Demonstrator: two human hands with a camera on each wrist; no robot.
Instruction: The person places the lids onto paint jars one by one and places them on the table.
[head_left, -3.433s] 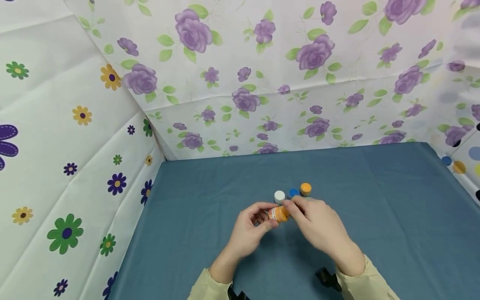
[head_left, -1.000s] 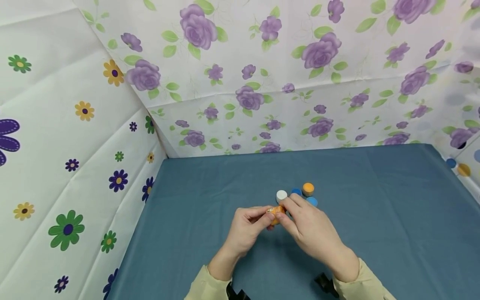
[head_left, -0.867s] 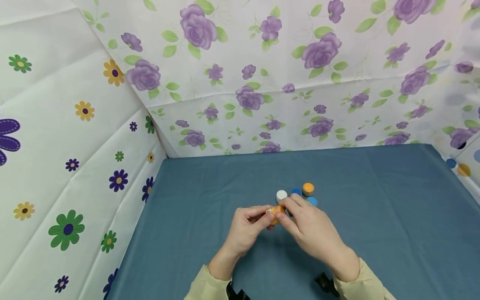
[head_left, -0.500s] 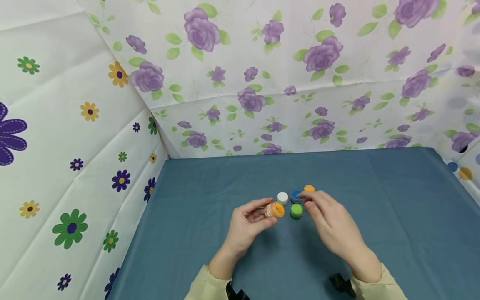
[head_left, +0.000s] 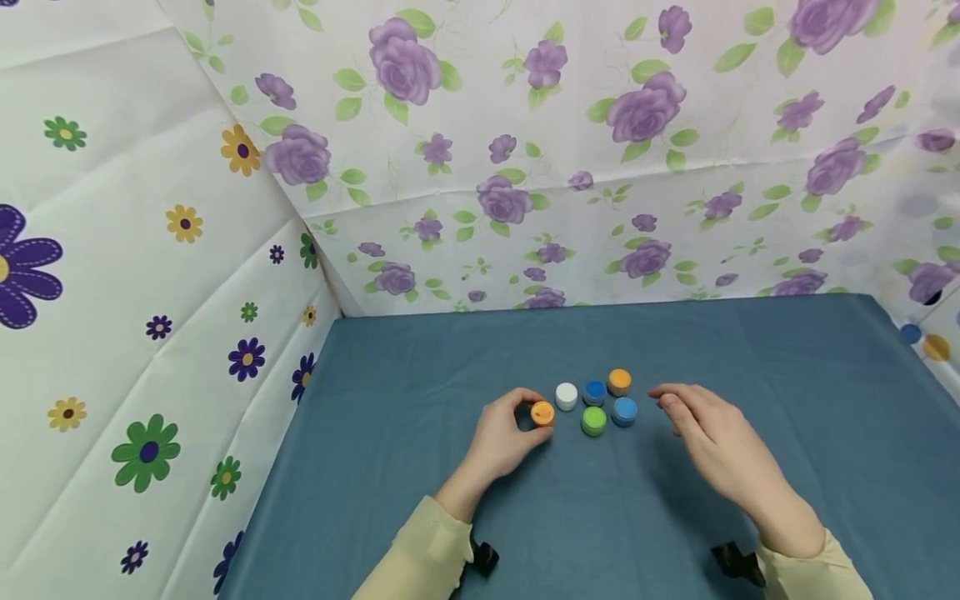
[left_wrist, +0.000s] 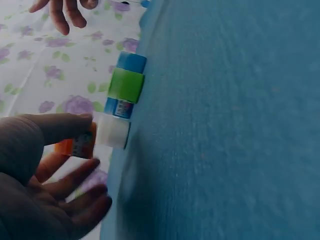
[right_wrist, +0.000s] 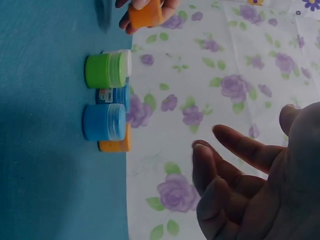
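Observation:
My left hand (head_left: 495,440) holds a small orange lidded jar (head_left: 542,414) between thumb and fingers, lid up. In the left wrist view the printed label on this orange jar (left_wrist: 84,142) shows, and the jar is off the cloth beside the white jar (left_wrist: 113,131). My right hand (head_left: 723,446) hovers right of the jars, touching nothing; its fingers (right_wrist: 245,145) are loosely bent in the right wrist view. Between the hands stand a green jar (head_left: 593,422), a light blue jar (head_left: 624,412), a dark blue jar (head_left: 595,392) and a second orange jar (head_left: 619,382).
A blue cloth (head_left: 420,375) covers the table. Behind it hangs a white sheet with purple roses (head_left: 502,200), and a daisy-print sheet (head_left: 142,454) hangs at the left. Black straps (head_left: 738,562) show at the sleeve ends.
Earlier both hands were on the orange jar. My right hand has let go and moved right, uncovering the green and light blue jars. My left hand has turned the jar upright beside the white one.

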